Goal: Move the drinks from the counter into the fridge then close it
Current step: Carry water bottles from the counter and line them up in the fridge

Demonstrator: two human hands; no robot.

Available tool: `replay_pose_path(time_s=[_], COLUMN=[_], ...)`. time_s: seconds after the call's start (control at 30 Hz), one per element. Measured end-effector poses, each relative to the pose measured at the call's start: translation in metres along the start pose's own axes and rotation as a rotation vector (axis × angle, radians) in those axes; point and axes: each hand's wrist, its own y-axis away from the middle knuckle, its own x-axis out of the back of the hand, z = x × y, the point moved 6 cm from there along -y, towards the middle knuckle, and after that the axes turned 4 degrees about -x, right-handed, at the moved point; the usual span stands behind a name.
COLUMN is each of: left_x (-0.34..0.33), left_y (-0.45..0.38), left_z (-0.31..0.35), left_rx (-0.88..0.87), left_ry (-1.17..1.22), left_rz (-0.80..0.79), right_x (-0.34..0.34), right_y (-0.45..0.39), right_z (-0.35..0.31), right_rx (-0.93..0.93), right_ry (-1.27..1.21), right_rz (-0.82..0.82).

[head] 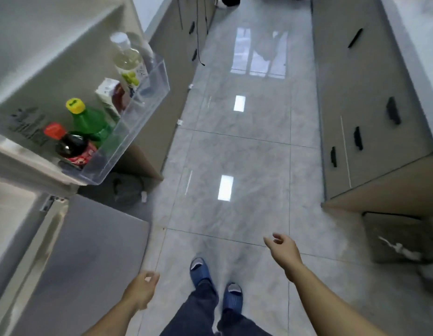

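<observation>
Both hands are hanging low over the tiled floor [234, 146], each grip loose and holding nothing: the left hand [141, 291] with fingers softly curled, the right hand [282, 248] with fingers relaxed and slightly spread. The fridge door [53, 57] is standing open at the left, its clear door shelf [128, 132] carrying the drinks: a dark bottle with a red cap [70, 144], a green bottle with a yellow cap [89, 120], a small carton [106, 92] whose print is too blurred to read, and a clear bottle with a white cap [128, 57]. Something behind the clear bottle is mostly hidden. The counter [414, 32] at the right is being cut off by the frame edge. The fridge's interior is lying out of view.
</observation>
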Motion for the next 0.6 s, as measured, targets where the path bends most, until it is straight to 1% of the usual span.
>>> replay_pose_path(time_s=[0.07, 0.13, 0.23, 0.37, 0.47, 0.6], left_x=[0.003, 0.010, 0.023, 0.033, 0.029, 0.013], left_y=[-0.008, -0.020, -0.045, -0.076, -0.090, -0.107], left_z=[-0.012, -0.010, 0.009, 0.042, 0.082, 0.162], left_rx=[0.065, 0.079, 0.062, 0.097, 0.086, 0.015], left_ry=[0.001, 0.065, 0.150, 0.183, 0.180, 0.190], left_rz=[-0.043, -0.027, -0.006, -0.003, -0.012, -0.054], right_x=[0.012, 0.024, 0.037, 0.045, 0.049, 0.057], right_y=[0.001, 0.005, 0.012, 0.018, 0.011, -0.011], right_z=[0.023, 0.042, 0.067, 0.083, 0.088, 0.083], right_rx=[-0.089, -0.165, -0.252, -0.337, -0.383, -0.451], right_ry=[-0.019, -0.030, -0.035, -0.074, -0.108, -0.124], right_rz=[0.017, 0.053, 0.112, 0.137, 0.138, 0.128])
